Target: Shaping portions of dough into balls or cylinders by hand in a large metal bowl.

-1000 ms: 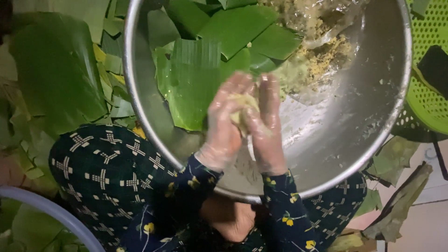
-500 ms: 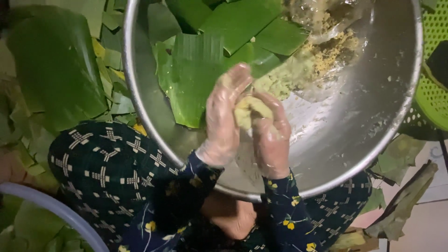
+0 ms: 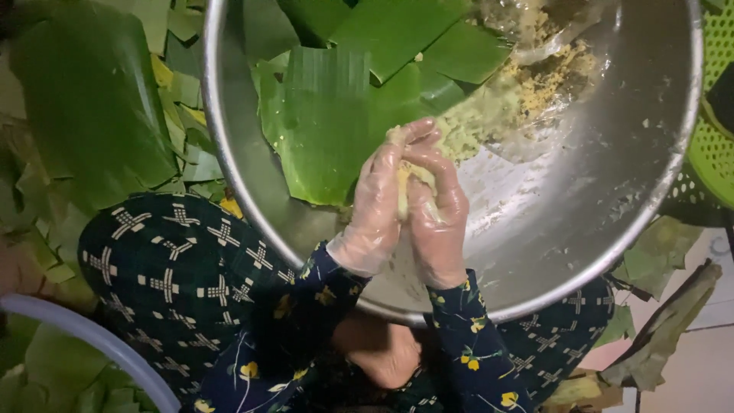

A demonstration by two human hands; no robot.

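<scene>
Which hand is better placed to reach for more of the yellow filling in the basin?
Right hand, probably: the yellow filling lies up on its side, while the left hand sits nearer the cut leaves.

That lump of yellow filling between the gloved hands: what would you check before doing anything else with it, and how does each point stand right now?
1. Lump of yellow filling enclosed by both hands: ok, the left hand and right hand press it from either side.
2. Gloves intact: cannot tell, the clear film shows no tear, but much of it is hidden.
3. Hands over the steel bowl, so crumbs fall inside: ok.
4. A leaf within reach: ok, a flat green leaf piece lies in the bowl beside the hands.
5. More filling at hand: ok, a crumbly yellow heap sits at the bowl's far side.
6. Lump firm enough: cannot tell.
</scene>
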